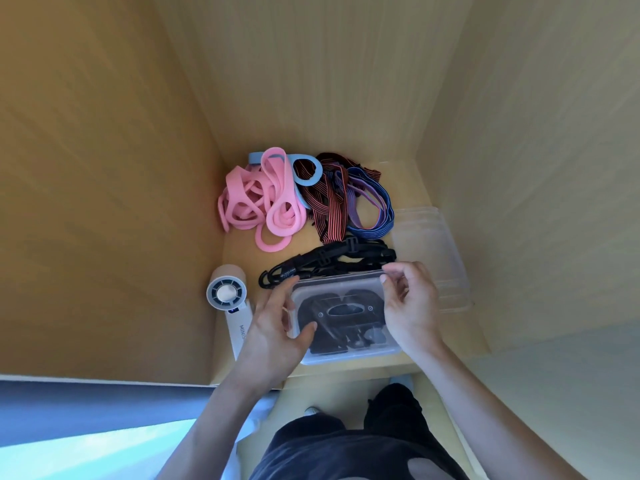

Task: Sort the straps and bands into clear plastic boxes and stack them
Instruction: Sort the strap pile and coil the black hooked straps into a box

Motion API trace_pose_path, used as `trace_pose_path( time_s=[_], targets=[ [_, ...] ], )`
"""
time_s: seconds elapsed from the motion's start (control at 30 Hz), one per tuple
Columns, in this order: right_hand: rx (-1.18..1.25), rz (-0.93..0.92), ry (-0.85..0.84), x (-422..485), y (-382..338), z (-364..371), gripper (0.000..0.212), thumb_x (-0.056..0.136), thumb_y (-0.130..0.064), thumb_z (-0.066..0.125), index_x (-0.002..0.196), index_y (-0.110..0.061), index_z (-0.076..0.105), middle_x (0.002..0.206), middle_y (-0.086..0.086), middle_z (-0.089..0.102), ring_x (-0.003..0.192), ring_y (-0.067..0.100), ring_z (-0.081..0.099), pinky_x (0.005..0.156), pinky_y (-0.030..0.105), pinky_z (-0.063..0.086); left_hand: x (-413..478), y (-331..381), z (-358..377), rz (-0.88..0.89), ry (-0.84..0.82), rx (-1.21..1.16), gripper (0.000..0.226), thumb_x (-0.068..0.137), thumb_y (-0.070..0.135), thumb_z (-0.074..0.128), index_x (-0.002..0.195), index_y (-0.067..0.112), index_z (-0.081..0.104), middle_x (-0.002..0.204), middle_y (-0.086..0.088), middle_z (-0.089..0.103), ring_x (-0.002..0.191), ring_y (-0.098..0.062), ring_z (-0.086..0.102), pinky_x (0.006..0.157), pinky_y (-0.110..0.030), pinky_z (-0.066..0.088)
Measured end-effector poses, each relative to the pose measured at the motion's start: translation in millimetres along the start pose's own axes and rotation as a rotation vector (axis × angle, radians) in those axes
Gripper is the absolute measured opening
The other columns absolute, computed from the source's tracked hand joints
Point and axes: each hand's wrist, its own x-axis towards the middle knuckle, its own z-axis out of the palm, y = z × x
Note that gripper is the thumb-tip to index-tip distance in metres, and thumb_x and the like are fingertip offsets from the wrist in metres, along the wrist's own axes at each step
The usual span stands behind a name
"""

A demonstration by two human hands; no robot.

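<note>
The clear box (346,317), just right of the fan (227,294), is held lid-up, and its longer side seems to run straight away from the fan. It is judged light, stiff and slippery, so opposite edges are best held. The fan-side edge is gripped by the left hand (273,327), and the far corner away from the fan is pinched by the right hand (412,299).
</note>
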Motion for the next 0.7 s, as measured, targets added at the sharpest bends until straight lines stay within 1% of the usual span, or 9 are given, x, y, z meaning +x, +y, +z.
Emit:
trace_pose_path(
  time_s=[0.1, 0.13, 0.2, 0.3, 0.47, 0.53, 0.6, 0.63, 0.7],
  targets=[
    [-0.041, -0.052, 0.022, -4, 0, 0, 0.015, 0.093, 0.0, 0.065, 0.104, -0.009, 0.065, 0.097, -0.001, 0.054, 0.079, 0.005, 0.055, 0.074, 0.015, 0.045, -3, -2, 2, 0.037, -0.008, 0.06, 0.072, 0.082, 0.023, 0.077, 0.143, 0.038, 0.041, 0.119, 0.012, 0.04, 0.085, -0.006, 0.055, 0.079, -0.005, 0.042],
    [-0.049, -0.057, 0.023, -5, 1, 0, 0.015, 0.093, -0.001, 0.065, 0.105, -0.009, 0.066, 0.1, -0.001, 0.053, 0.083, 0.009, 0.056, 0.077, 0.021, 0.048, -4, -2, 3, 0.048, -0.019, 0.079, 0.071, 0.081, 0.025, 0.076, 0.141, 0.037, 0.041, 0.126, 0.012, 0.036, 0.091, -0.006, 0.055, 0.085, -0.008, 0.044],
    [-0.052, -0.044, 0.017, -6, 2, 0, 0.014, 0.093, -0.002, 0.065, 0.106, -0.007, 0.067, 0.105, 0.0, 0.052, 0.088, 0.019, 0.058, 0.082, 0.033, 0.052, -6, -1, 3, 0.075, -0.032, 0.113, 0.068, 0.078, 0.031, 0.071, 0.14, 0.03, 0.043, 0.135, 0.011, 0.031, 0.113, -0.01, 0.051, 0.099, -0.023, 0.046],
    [-0.035, -0.033, -0.011, -7, 1, -3, 0.016, 0.094, 0.0, 0.063, 0.108, -0.008, 0.068, 0.108, 0.0, 0.052, 0.089, 0.019, 0.06, 0.082, 0.031, 0.053, -5, 1, 4, 0.124, -0.027, 0.189, 0.069, 0.076, 0.033, 0.065, 0.14, 0.016, 0.045, 0.144, 0.003, 0.033, 0.136, -0.021, 0.036, 0.113, -0.034, 0.034],
    [-0.118, -0.098, -0.082, -12, 2, -5, 0.032, 0.095, 0.006, 0.054, 0.113, -0.012, 0.074, 0.106, -0.003, 0.059, 0.1, 0.018, 0.054, 0.086, 0.022, 0.047, -5, 13, 19, 0.165, -0.133, 0.248, 0.081, 0.076, 0.022, 0.049, 0.154, 0.01, 0.03, 0.163, -0.002, 0.022, 0.153, -0.018, 0.01, 0.125, -0.039, 0.017],
    [-0.154, -0.1, -0.107, -12, 1, -6, 0.038, 0.094, 0.011, 0.052, 0.114, -0.012, 0.074, 0.106, -0.004, 0.06, 0.101, 0.02, 0.053, 0.087, 0.018, 0.044, -6, 15, 29, 0.165, -0.131, 0.338, 0.087, 0.076, 0.027, 0.043, 0.159, 0.014, 0.021, 0.166, 0.002, 0.016, 0.154, -0.017, 0.002, 0.125, -0.04, 0.013],
    [-0.164, -0.084, -0.137, -12, -1, -8, 0.041, 0.093, 0.013, 0.05, 0.117, -0.012, 0.073, 0.11, -0.004, 0.063, 0.105, 0.021, 0.055, 0.092, 0.014, 0.042, -8, 13, 33, 0.183, -0.096, 0.433, 0.086, 0.078, 0.036, 0.038, 0.16, 0.017, 0.019, 0.167, 0.003, 0.015, 0.153, -0.019, 0.002, 0.125, -0.041, 0.013],
    [-0.174, -0.083, -0.156, -11, -3, -9, 0.041, 0.094, 0.012, 0.05, 0.12, -0.011, 0.072, 0.115, -0.003, 0.064, 0.109, 0.021, 0.056, 0.097, 0.017, 0.043, -8, 12, 35, 0.194, -0.083, 0.465, 0.084, 0.081, 0.04, 0.036, 0.16, 0.018, 0.019, 0.168, 0.003, 0.015, 0.154, -0.02, 0.004, 0.125, -0.043, 0.014],
    [-0.274, -0.15, -0.246, -10, -6, -10, 0.036, 0.099, -0.004, 0.052, 0.132, -0.011, 0.065, 0.132, -0.001, 0.063, 0.125, 0.023, 0.052, 0.109, 0.035, 0.042, -8, 8, 37, 0.204, -0.067, 0.524, 0.078, 0.088, 0.047, 0.034, 0.16, 0.02, 0.019, 0.168, 0.003, 0.013, 0.155, -0.022, 0.002, 0.126, -0.045, 0.013]
  ],
)
